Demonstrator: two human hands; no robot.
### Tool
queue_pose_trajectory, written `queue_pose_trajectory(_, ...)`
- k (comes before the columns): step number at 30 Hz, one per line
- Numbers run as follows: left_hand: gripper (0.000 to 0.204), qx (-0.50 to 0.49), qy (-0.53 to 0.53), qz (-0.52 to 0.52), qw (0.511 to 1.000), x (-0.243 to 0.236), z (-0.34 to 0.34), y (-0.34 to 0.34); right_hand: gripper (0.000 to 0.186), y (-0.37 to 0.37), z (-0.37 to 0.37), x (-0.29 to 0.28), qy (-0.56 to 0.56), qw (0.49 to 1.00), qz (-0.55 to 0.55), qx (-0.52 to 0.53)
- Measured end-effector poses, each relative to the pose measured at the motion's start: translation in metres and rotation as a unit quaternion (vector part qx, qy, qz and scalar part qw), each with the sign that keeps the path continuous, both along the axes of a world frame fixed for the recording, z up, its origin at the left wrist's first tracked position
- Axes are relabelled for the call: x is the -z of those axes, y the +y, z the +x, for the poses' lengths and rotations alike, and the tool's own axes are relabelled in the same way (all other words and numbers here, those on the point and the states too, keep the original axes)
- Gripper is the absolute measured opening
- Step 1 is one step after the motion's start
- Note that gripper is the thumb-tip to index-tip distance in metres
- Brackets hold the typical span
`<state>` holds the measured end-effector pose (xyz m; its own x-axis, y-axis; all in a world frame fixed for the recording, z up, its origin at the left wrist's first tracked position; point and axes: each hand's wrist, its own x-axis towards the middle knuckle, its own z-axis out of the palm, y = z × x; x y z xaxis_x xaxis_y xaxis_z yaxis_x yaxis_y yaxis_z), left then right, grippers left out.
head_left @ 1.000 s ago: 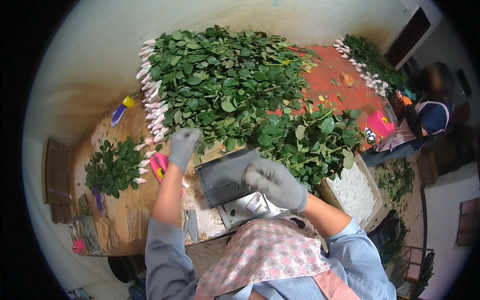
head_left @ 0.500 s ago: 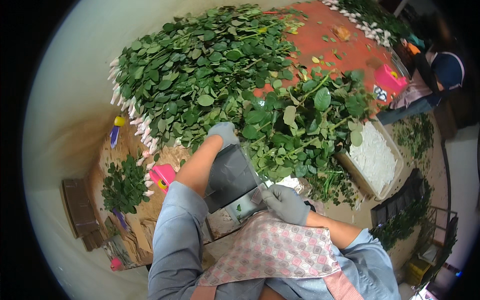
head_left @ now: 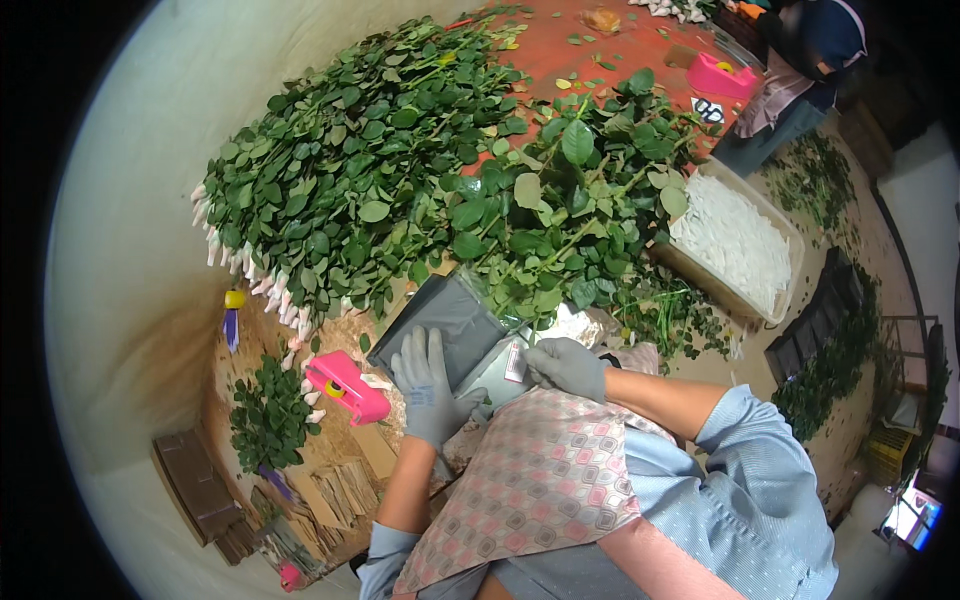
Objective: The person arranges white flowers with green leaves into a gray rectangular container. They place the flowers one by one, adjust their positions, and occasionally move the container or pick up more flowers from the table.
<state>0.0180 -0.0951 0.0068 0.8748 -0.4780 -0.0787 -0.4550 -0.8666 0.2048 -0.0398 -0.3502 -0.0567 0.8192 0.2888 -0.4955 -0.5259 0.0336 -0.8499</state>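
My left hand, in a grey glove, lies with its fingers stretched over a dark grey, smooth, sheet-like piece. The thumb points toward a pale grey surface beside it. My right hand, also gloved, is closed at the near right end of that surface. A small white and red label shows just left of its fingers; what they hold is hidden. Just beyond both hands lies a heap of leafy green stems. A larger pile of leafy stems with pale wrapped ends is at the far left.
A pink tape dispenser stands left of my left hand. A small leafy bunch and cardboard pieces lie beyond it. To the right is a bin of white material. A person works at the red table's far right.
My left hand has come back from the dark piece's far end and now lies flat on it. My right hand stays closed near the label. The whole view has shifted.
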Motion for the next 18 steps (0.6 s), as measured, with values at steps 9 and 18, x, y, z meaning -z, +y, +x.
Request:
queue_pose_trajectory(9, 0.113, -0.032, -0.031, 0.008, 0.999, 0.029, -0.002, 0.006, 0.043, 0.017, 0.001, 0.041, -0.068, 0.989, -0.128, -0.011)
queue_pose_trajectory(18, 0.115, -0.04, -0.014, 0.025, 0.999, 0.024, -0.004, 0.002, 0.029, 0.017, 0.026, 0.085, -0.171, 0.915, -0.363, -0.042)
